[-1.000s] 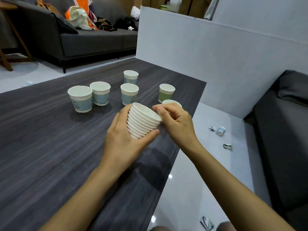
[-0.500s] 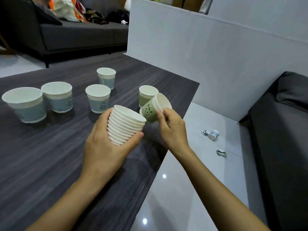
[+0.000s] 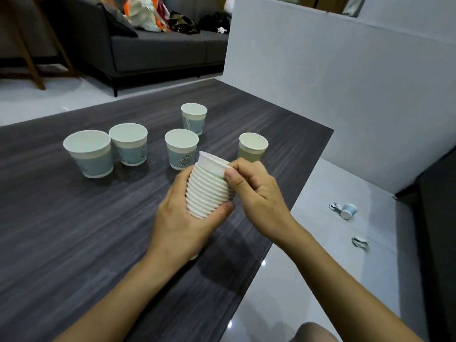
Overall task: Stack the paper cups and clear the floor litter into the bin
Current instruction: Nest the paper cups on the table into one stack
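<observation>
Gripping cup stack [image 3: 207,193], left hand [image 3: 177,225] hiding base

Item: one view, head-worn, wide-angle. I look forward and down from close above. The left hand [image 3: 182,218] and right hand [image 3: 256,193], both gripping the cup stack [image 3: 207,193], sit mid-frame. The table [image 3: 74,230] stretches beyond the left hand; the floor [image 3: 333,267] lies right of the right hand.

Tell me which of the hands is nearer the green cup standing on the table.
Right. The right hand, pinching the top cup, sits just in front of the green cup; the left hand grips the stack farther left.
</observation>
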`<state>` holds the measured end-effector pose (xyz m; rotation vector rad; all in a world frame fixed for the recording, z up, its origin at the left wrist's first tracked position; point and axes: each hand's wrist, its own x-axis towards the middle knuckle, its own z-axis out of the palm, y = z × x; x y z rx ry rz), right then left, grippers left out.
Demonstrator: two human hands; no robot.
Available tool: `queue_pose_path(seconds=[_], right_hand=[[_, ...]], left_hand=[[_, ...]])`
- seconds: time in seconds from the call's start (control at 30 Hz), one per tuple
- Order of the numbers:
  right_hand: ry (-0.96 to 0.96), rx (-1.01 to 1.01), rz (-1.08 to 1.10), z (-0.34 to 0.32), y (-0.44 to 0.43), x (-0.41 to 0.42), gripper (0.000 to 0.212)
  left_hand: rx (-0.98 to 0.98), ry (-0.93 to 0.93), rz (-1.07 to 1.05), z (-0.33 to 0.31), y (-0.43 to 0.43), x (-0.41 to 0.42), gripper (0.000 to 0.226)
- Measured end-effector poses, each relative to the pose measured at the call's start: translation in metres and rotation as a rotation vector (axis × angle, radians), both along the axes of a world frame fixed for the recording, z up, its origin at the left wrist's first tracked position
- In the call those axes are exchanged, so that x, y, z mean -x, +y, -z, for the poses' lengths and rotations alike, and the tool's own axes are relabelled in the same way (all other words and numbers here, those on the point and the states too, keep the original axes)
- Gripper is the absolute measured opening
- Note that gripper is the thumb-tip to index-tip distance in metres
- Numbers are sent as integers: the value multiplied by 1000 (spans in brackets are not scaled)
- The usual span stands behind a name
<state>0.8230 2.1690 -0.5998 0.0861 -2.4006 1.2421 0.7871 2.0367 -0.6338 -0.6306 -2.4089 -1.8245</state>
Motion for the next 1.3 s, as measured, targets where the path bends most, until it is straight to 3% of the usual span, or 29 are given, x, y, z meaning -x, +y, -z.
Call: queue_pose_path(seconds=[0.13, 0.23, 0.3, 0.37, 0.47, 0.67, 0.77, 0.83, 1.03, 1.17, 1.3], right_hand=[[-108, -48, -72, 11, -2, 3, 31], [-142, 118, -127, 10, 13, 12, 34], [-67, 224, -31, 9, 29, 24, 30], [21, 191, 144, 10, 47, 37, 26], [25, 253, 300, 4, 73, 52, 17], [-171, -113, 365, 14, 107, 77, 37], [-281, -299, 335, 30, 116, 86, 27], [-239, -337, 349, 33, 117, 91, 13], [19, 160, 328, -7, 98, 96, 34], [171, 152, 264, -29, 81, 96, 26], [59, 111, 89, -30, 71, 99, 34]], left_hand=[[-9, 11, -8, -3, -1, 4, 63], [16, 19, -25, -5, 8, 11, 65], [40, 48, -13, -7, 20, 17, 67], [75, 72, 1, -7, 32, 24, 71], [109, 90, 0, -5, 47, 32, 78], [73, 77, -23, -5, 66, 49, 78], [82, 71, -25, -6, 71, 57, 78], [89, 70, -29, -6, 72, 61, 77], [53, 88, -44, -6, 69, 74, 71], [44, 105, -90, -8, 63, 81, 76], [27, 108, -103, -14, 56, 84, 78]])
